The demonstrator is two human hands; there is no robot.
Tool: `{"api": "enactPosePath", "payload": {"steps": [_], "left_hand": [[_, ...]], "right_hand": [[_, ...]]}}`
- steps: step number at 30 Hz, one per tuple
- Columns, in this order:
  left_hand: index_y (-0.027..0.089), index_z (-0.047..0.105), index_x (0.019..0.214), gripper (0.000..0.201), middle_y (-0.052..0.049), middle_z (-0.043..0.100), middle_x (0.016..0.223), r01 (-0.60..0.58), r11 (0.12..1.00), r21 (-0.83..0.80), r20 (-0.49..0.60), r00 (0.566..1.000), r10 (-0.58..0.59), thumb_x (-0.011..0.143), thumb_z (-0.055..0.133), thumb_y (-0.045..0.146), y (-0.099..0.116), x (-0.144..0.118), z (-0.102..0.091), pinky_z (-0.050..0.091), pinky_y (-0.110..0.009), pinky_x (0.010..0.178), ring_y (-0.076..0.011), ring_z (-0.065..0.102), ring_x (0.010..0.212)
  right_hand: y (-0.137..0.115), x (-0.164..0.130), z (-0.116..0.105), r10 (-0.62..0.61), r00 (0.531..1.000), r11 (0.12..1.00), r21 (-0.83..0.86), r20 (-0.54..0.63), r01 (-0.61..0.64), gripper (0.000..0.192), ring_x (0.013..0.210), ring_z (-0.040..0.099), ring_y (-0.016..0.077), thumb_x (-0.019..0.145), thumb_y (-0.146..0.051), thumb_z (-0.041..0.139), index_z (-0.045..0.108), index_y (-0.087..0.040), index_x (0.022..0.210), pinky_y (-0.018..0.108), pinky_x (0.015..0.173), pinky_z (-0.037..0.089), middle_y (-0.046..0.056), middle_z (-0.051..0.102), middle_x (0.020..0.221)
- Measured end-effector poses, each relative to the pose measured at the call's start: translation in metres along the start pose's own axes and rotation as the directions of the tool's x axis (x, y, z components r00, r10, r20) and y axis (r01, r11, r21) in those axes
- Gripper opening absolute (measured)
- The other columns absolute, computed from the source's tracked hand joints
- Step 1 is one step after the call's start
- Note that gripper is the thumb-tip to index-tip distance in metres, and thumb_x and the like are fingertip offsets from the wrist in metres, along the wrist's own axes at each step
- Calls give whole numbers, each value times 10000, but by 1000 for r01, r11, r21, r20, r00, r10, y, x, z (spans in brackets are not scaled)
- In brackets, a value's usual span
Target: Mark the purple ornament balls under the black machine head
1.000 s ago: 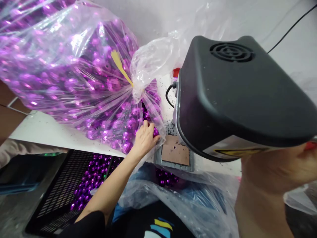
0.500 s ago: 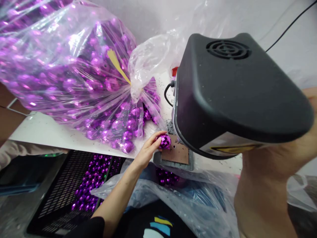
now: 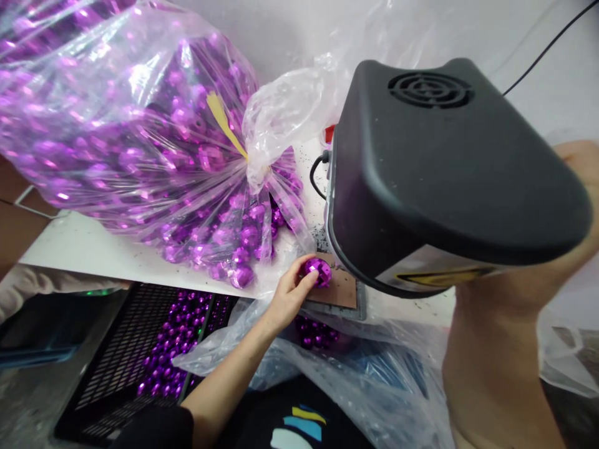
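My left hand (image 3: 290, 296) pinches a purple faceted ball (image 3: 319, 272) and holds it on the brown plate (image 3: 345, 290) under the black machine head (image 3: 444, 168). Just left of it lies a big clear bag of purple balls (image 3: 140, 137), tied with a yellow strip (image 3: 227, 125). My right forearm (image 3: 491, 362) rises at the right. My right hand (image 3: 583, 165) sits behind the machine head's far edge, its fingers hidden.
The machine and bag rest on a white table (image 3: 70, 246). Below its edge stands a black mesh crate (image 3: 116, 355) with several purple balls. A clear plastic bag (image 3: 374, 374) lies over my lap. A black cable (image 3: 547, 50) runs at top right.
My left hand drew a purple ball out of the bag's opening and carried it right onto the brown plate. My right hand rose behind the machine head.
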State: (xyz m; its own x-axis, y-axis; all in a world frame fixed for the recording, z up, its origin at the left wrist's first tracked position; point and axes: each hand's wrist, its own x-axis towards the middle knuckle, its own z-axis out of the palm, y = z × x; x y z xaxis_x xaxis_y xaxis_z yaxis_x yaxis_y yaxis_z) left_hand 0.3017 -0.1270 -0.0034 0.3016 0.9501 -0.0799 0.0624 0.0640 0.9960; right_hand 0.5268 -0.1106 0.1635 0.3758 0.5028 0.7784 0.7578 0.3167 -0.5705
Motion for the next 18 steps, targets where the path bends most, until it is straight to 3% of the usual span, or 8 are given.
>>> {"api": "enactPosePath", "payload": {"steps": [3, 11, 14, 18], "left_hand": [[195, 586, 1372, 512, -121, 678, 1302, -112, 978, 178, 24, 994, 109, 958, 595, 495, -8, 10, 6, 476, -462, 1084, -279, 624, 1210], [202, 570, 1351, 449, -136, 651, 1314, -394, 785, 478, 132, 916, 379, 982, 563, 458, -14, 14, 16, 473, -481, 1067, -287, 600, 1212], [215, 570, 1349, 482, -144, 620, 1342, -412, 757, 508, 169, 909, 382, 945, 615, 474, -17, 13, 22, 465, -499, 1068, -310, 582, 1236], [206, 551, 1346, 545, -144, 614, 1336, -338, 789, 513, 110, 937, 330, 895, 677, 485, -19, 13, 28, 461, -526, 1062, -328, 572, 1245]], "right_hand": [[3, -1, -1, 4, 1000, 1000, 29, 20, -5, 392, 676, 338, 18, 942, -490, 523, 551, -114, 836, 248, 658, 260, -11, 385, 696], [1, -1, 0, 47, 999, 995, 87, 5, -48, 487, 674, 360, 4, 921, -587, 529, 567, -110, 831, 232, 668, 258, -18, 400, 681], [-1, 0, 0, 44, 999, 996, 76, 11, -45, 463, 673, 363, -4, 932, -555, 531, 563, -105, 833, 223, 662, 250, -22, 415, 683], [-1, 0, -1, 59, 998, 996, 73, 24, -61, 405, 657, 350, -14, 933, -495, 552, 552, -104, 825, 205, 644, 248, -33, 392, 664]]}}
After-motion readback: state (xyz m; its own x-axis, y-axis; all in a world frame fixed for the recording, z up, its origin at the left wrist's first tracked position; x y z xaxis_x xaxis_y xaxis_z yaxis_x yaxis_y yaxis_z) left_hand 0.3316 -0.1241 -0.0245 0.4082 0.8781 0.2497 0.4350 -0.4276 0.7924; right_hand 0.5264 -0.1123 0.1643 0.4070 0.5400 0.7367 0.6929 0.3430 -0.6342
